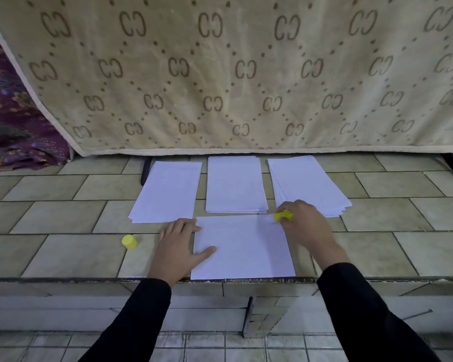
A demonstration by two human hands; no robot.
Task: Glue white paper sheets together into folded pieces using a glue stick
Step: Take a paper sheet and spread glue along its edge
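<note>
Sheet [243, 246] flat at tabletop [63, 254] near edge, left hand [177, 246] spread open pressing its left side, right hand [305, 226] fingers closed round glue stick [283, 216] at its far right corner, cap [129, 241] left of sheet.

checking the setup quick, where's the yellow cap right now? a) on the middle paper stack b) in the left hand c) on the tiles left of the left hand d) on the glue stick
c, the cap lies alone on the tiles beside the left hand, which presses flat on the sheet, while the right hand holds the uncapped glue stick.
</note>
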